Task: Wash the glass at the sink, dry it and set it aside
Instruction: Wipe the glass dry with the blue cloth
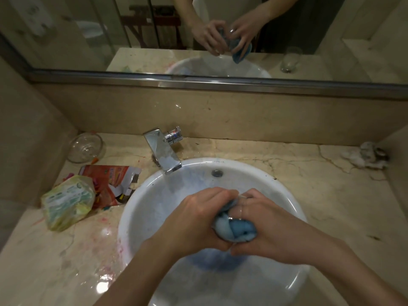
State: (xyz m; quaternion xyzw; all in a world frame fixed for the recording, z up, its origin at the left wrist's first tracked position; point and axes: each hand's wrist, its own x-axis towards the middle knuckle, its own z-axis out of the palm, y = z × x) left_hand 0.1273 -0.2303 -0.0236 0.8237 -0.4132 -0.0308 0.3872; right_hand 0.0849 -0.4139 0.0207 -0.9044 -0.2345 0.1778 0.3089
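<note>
Over the white round sink [141,208], both my hands meet around a clear glass [239,212] stuffed with a blue cloth [237,230]. My right hand [271,226] grips the glass from the right side. My left hand [198,219] is closed on the blue cloth and presses it into the glass. Most of the glass is hidden by my fingers and the cloth. The mirror above shows the same grip.
A chrome faucet [164,151] stands at the sink's back left, with no water running. A glass bowl [86,146], a torn orange packet [110,182] and a yellow-green plastic pack [68,204] lie on the left counter. A crumpled tissue [366,155] sits far right.
</note>
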